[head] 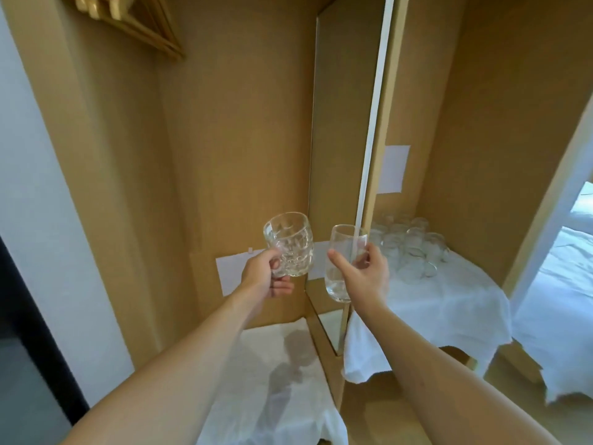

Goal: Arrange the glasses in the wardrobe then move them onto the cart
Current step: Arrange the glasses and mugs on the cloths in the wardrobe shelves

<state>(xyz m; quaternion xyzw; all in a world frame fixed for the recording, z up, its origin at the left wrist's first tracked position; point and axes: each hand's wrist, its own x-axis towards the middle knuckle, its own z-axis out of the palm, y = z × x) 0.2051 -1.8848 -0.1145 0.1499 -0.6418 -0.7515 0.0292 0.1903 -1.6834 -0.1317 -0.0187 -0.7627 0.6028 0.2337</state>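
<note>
A dimpled glass mug (288,248) is gripped by its handle in the left hand (263,277), the fingers curled round it, and is held up in the air, tilted slightly. A tall smooth glass (341,264) is grasped round its body in the right hand (362,277), thumb on one side and fingers on the other, just beside the mug yet apart from it. Both are carried in front of the wardrobe's dividing panel (333,155). Beyond and to the right of the right hand, a cluster of glasses (410,245) is seen standing close together on a shelf covered with a white cloth (449,303). Below the left hand another white cloth (272,380) is spread over the left compartment's floor, where no glasses are seen. Wooden hangers (128,24) are hung far above the left hand. The arranging step is judged to be in hand, since two glasses are held aloft and not yet set down; the cart is not in view. For the next move, each glass would probably need to be lowered upright onto a cloth-covered surface, most likely beside the cluster to the right, with care taken that the two are not knocked together or against the panel edge.
</note>
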